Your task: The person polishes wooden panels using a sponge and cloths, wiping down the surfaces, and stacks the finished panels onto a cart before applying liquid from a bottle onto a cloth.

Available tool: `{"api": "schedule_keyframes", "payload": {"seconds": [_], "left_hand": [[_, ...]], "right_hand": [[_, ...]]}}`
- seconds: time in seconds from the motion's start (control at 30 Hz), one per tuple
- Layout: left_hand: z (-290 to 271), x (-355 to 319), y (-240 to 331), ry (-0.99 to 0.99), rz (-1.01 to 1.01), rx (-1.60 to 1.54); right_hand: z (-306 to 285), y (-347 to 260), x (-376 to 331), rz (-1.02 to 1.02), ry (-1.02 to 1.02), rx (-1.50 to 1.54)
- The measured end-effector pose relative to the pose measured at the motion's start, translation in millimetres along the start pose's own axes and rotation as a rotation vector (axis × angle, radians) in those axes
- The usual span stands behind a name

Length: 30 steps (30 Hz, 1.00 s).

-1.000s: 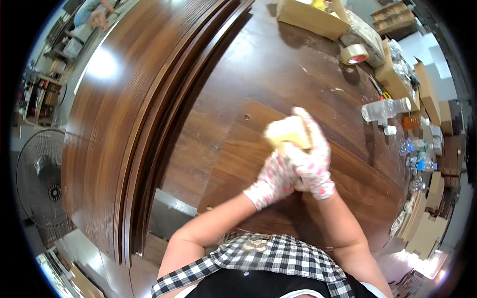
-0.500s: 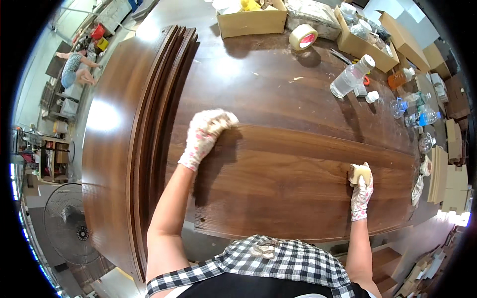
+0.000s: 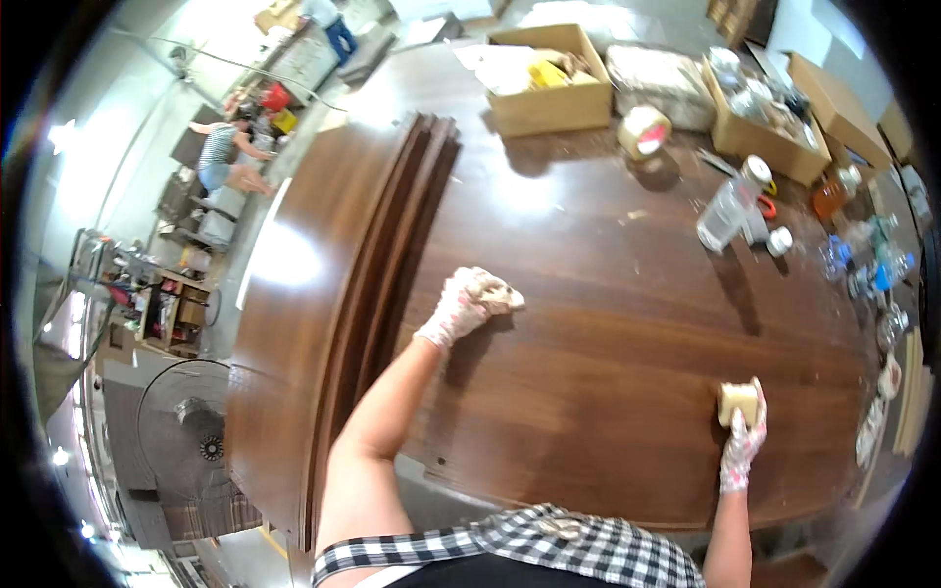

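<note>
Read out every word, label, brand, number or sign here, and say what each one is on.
No text here is readable.
Tape roll: pinkish marking inside, too blurred to read.
Bottle with a blue label: too small to read.
Pale block in the right hand: no lettering visible.

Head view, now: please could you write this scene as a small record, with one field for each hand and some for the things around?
Left hand: gloved, holds a crumpled cloth against the brown wood surface
Right hand: gloved, holds a pale block; contact with surface unclear
Left side: stacked brown boards; fan beyond their near end
Far side: open box, tape roll
Right side: clear bottle, upright
</note>
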<state>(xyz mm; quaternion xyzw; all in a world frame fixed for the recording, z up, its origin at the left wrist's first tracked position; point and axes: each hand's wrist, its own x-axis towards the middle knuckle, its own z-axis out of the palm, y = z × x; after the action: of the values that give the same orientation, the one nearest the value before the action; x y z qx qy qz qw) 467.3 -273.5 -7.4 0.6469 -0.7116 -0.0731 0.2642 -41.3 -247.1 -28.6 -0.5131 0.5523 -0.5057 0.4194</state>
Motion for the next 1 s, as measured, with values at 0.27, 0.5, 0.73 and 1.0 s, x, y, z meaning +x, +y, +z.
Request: {"api": "schedule_keyframes", "payload": {"seconds": [0.27, 0.5, 0.73, 1.0], "left_hand": [[-84, 37, -35, 0.142, 0.018, 0.248], [-16, 19, 3, -0.271, -0.181, -0.002], [-27, 29, 1, -0.436, -0.122, 0.171], [-40, 39, 3, -0.251, -0.203, 0.001]], "right_hand": [[3, 4, -8, -0.057, -0.027, -0.034], [3, 4, -2, -0.103, -0.026, -0.060], [3, -1, -5, -0.087, -0.029, -0.057], [0, 8, -3, -0.107, -0.050, -0.062]]}}
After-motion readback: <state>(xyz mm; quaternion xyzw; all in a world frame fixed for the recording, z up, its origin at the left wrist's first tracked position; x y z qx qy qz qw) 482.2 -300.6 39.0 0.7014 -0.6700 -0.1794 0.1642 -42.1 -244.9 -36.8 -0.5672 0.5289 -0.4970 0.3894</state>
